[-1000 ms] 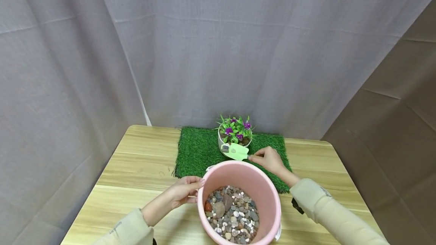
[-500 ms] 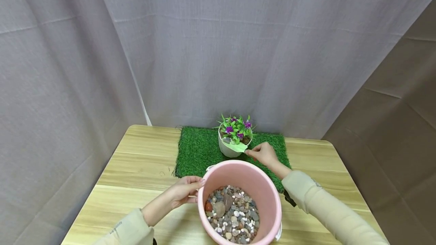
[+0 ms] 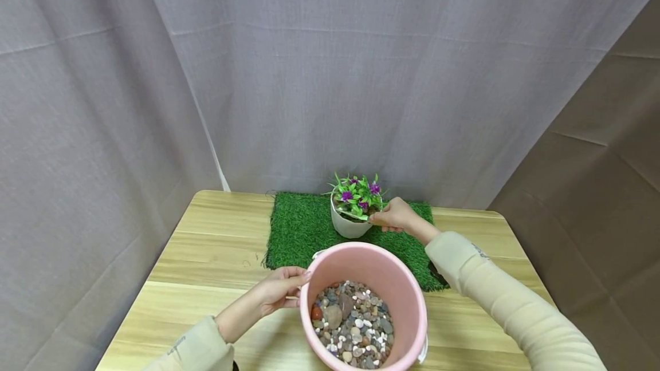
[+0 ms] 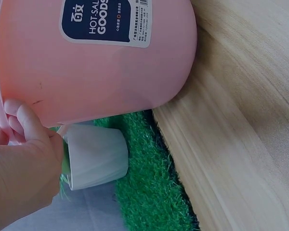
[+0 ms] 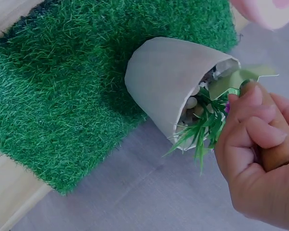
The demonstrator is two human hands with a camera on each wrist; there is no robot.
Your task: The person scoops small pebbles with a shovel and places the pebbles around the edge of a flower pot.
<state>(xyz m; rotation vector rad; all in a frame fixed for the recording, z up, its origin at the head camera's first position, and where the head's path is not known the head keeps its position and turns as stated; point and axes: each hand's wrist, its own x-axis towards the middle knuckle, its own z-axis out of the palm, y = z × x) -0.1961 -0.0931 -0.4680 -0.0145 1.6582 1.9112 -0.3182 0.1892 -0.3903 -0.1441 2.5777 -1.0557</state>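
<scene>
My left hand (image 3: 281, 289) grips the rim of a pink bucket (image 3: 404, 291), thumb and fingers either side of the edge in the left wrist view. Pebbles (image 3: 356, 328) of mixed colours cover the bucket's bottom. Behind it stands a white flowerpot (image 3: 348, 228) with a purple-flowered plant (image 3: 358, 194). My right hand (image 3: 399, 214) holds a small garden trowel by its wooden handle (image 5: 279, 156). The light green trowel blade (image 5: 236, 79) is tilted over the pot's opening, and stones (image 5: 191, 102) show inside the pot beside the leaves.
A green artificial grass mat (image 3: 301, 233) lies under the flowerpot, partly hidden by the bucket. The wooden table (image 3: 206, 256) extends to both sides. A grey curtain (image 3: 330, 85) hangs behind it, and a brown cloth (image 3: 593, 188) on the right.
My right hand has moved forward and the trowel has turned from flat to edge-on at the pot. The stones seen on its blade no longer show. The left hand and bucket have stayed put.
</scene>
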